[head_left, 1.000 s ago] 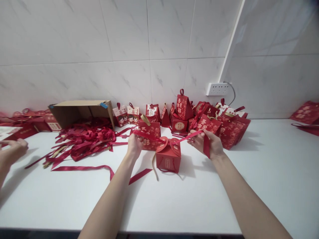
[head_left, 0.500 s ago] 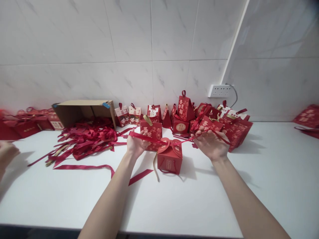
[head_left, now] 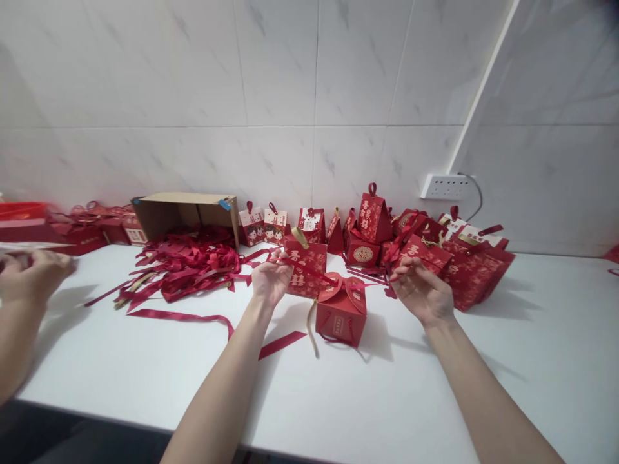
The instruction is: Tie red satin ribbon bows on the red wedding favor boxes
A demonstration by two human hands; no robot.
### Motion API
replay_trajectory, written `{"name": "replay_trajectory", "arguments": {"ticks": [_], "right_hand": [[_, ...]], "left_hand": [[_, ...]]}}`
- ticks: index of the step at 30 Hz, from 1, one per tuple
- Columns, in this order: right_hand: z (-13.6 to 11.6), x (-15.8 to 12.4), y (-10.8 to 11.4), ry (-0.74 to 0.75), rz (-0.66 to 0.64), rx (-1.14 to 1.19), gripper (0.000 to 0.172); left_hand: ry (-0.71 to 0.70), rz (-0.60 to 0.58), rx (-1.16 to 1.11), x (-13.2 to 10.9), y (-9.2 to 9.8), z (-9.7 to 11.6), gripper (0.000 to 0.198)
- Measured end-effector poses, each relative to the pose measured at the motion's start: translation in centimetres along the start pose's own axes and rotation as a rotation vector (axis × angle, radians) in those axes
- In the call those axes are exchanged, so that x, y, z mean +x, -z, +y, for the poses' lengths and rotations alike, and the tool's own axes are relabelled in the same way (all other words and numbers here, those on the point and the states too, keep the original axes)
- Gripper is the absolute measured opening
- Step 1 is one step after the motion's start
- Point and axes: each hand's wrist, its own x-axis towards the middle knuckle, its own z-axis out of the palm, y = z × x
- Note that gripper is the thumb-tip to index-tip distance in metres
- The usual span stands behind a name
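A small red gift box [head_left: 341,316] with folded, rounded top flaps stands on the white table in front of me. A thin red ribbon [head_left: 314,273] runs through its top and stretches out to both sides. My left hand [head_left: 271,278] pinches the ribbon's left end, just in front of a flat red gift bag [head_left: 306,261]. On the other side, my right hand [head_left: 422,293] has its fingers closed on the ribbon's right part, above the table. A thin gold ribbon [head_left: 312,328] hangs down beside the box's left face.
An open cardboard box [head_left: 186,198] lies on its side with a heap of red ribbons [head_left: 188,264] spilling out. Red gift boxes and bags [head_left: 374,216] line the wall. Loose ribbon [head_left: 181,316] lies left of my arm. At far left is another person's hand [head_left: 33,274].
The whole view has shifted, so things appear further right. My hands still hold the ribbon on both sides of the box. The other person's hand has come further into view.
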Motion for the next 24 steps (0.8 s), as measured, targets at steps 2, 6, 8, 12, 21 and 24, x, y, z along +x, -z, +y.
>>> {"name": "replay_trajectory", "arguments": {"ticks": [2,6,8,12,21,24], "right_hand": [[0.0,0.0,-0.1,-0.007,0.009,0.023,0.014],[0.2,0.2,-0.1,0.019,0.004,0.042,0.009],[0.2,0.3,-0.2,0.027,-0.009,0.038,0.01],[0.0,0.9,-1.5,-0.014,-0.038,-0.008,0.028],[-2.2,3.8,-9.6,0.09,-0.17,-0.22,0.03],[-2.5,3.8,-11.3,0.183,-0.223,-0.289,0.027]], "left_hand": [[0.006,-0.003,-0.032,0.0,0.0,0.0,0.02],[-0.025,0.064,-0.018,0.2,-0.1,-0.2,0.01],[-0.068,0.085,0.006,0.4,-0.3,-0.4,0.01],[-0.154,0.076,0.084,0.6,-1.5,-0.8,0.012],[-0.271,-0.208,0.592,1.6,-9.2,-2.8,0.022],[-0.248,-0.293,0.597,1.5,-10.6,-3.3,0.023]]}}
